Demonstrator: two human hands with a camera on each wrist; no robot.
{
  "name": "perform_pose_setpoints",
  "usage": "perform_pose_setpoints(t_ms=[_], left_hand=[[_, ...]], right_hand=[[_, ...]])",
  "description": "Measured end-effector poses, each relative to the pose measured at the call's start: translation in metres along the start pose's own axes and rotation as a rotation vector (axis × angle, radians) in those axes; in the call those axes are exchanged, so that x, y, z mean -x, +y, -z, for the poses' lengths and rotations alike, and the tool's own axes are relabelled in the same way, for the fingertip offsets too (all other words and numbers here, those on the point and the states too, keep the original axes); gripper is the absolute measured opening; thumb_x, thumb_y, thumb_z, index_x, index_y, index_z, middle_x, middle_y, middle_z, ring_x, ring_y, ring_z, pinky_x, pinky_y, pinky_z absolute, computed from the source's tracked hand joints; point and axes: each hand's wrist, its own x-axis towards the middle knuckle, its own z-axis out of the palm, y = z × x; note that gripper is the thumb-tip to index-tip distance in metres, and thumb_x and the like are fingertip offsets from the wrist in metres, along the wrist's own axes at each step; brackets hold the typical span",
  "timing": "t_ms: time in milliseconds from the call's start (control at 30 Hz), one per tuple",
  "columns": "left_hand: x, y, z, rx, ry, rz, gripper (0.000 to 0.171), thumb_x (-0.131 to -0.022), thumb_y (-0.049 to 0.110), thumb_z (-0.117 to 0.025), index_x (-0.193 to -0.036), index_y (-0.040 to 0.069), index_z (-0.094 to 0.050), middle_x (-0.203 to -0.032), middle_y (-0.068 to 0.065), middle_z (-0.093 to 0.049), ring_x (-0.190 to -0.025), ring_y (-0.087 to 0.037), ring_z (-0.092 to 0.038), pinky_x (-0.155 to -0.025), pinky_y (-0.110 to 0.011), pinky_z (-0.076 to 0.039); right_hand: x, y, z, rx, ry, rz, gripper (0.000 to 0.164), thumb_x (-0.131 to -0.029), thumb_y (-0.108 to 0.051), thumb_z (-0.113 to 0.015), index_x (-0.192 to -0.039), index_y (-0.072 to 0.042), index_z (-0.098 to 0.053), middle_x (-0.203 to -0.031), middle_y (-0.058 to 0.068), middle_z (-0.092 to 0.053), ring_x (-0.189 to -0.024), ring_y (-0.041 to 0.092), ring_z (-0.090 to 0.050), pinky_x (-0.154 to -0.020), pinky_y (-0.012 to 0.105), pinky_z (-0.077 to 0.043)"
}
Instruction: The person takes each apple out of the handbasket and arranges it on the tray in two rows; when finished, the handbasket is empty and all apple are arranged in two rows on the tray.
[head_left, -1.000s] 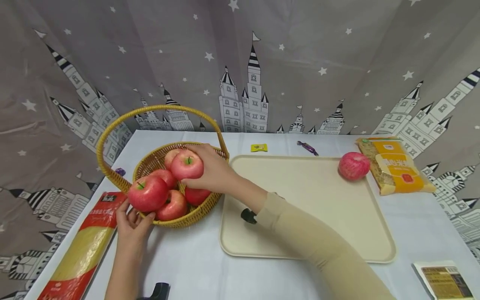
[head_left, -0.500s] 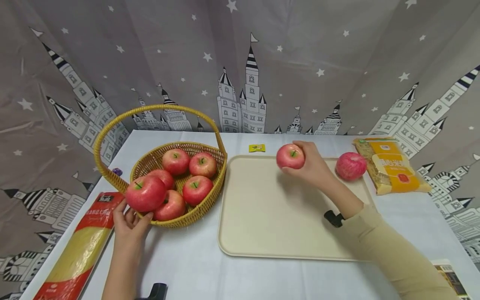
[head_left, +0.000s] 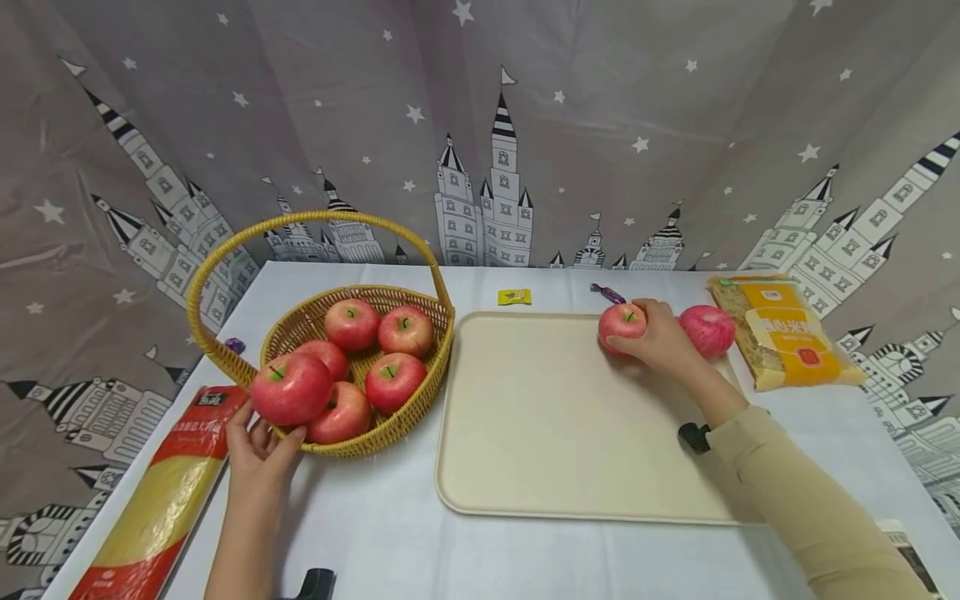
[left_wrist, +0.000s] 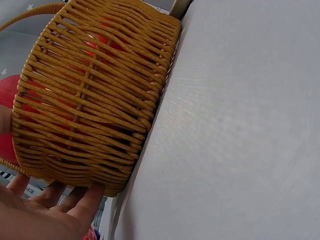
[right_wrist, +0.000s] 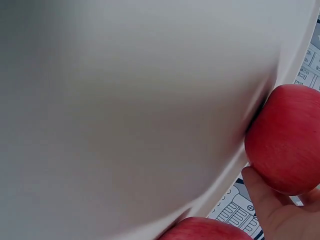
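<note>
My right hand (head_left: 663, 342) holds a red apple (head_left: 622, 323) at the back right of the beige tray (head_left: 570, 425). In the right wrist view, fingers wrap that apple (right_wrist: 287, 135) low beside the tray's edge. Another apple (head_left: 707, 331) sits just right of the hand, by the tray's back right corner. At the left, my left hand (head_left: 258, 446) grips the front left rim of the wicker basket (head_left: 408, 417); the left wrist view has the thumb at the rim and the fingers against the woven side. Several apples (head_left: 394, 382) lie in the basket, its tall handle upright.
A red and yellow packet (head_left: 161, 487) lies left of the basket. Behind the tray are a yellow candy (head_left: 514, 297) and a purple candy (head_left: 607, 293). Another purple candy (head_left: 235, 344) lies behind the basket's left side. An orange bag (head_left: 787, 333) lies at the right.
My right hand has lifted an apple out of the basket, carried it right across the tray and lowered it towards the back right. My left hand stays on the basket.
</note>
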Motion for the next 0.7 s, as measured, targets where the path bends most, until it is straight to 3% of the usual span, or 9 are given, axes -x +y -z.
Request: perform_pose_setpoints(t_ms=[133, 333, 500, 700], left_hand=[[0.000, 0.000, 0.000, -0.004, -0.003, 0.007, 0.081, -0.092, 0.009, -0.065, -0.149, 0.036, -0.014, -0.158, -0.002, -0.023, -0.143, -0.018, -0.024, -0.105, -0.029, -0.035], [0.000, -0.001, 0.001, -0.011, 0.002, 0.002, 0.081, -0.092, 0.010, -0.065, -0.149, 0.036, -0.014, -0.158, -0.001, -0.022, -0.144, -0.018, -0.022, -0.105, -0.031, -0.035], [0.001, -0.001, 0.002, -0.003, -0.004, -0.006, 0.080, -0.092, 0.011, -0.065, -0.149, 0.036, -0.015, -0.158, -0.001, -0.024, -0.143, -0.019, -0.024, -0.104, -0.030, -0.036], [0.000, 0.000, 0.002, 0.002, -0.034, 0.002, 0.080, -0.092, 0.014, -0.066, -0.149, 0.035, -0.014, -0.158, -0.002, -0.023, -0.143, -0.019, -0.024, -0.104, -0.029, -0.037]], right_hand=[[-0.003, -0.003, 0.000, 0.019, 0.002, 0.006, 0.087, -0.083, -0.036, -0.072, -0.142, 0.010, -0.028, -0.134, 0.030, -0.036, -0.120, 0.043, -0.042, -0.099, 0.056, -0.043], [-0.004, -0.017, 0.004, 0.103, 0.067, 0.051, 0.089, -0.083, -0.040, -0.070, -0.148, 0.001, -0.026, -0.145, 0.028, -0.029, -0.131, 0.046, -0.030, -0.101, 0.065, -0.036], [-0.001, -0.047, -0.008, 0.071, 0.108, 0.243, 0.080, -0.084, -0.033, -0.072, -0.146, -0.001, -0.033, -0.147, 0.022, -0.031, -0.132, 0.040, -0.031, -0.107, 0.058, -0.032], [0.008, -0.101, -0.040, 0.043, 0.056, 0.451, 0.075, -0.083, -0.030, -0.075, -0.144, -0.007, -0.040, -0.143, 0.015, -0.039, -0.133, 0.031, -0.037, -0.110, 0.048, -0.032]])
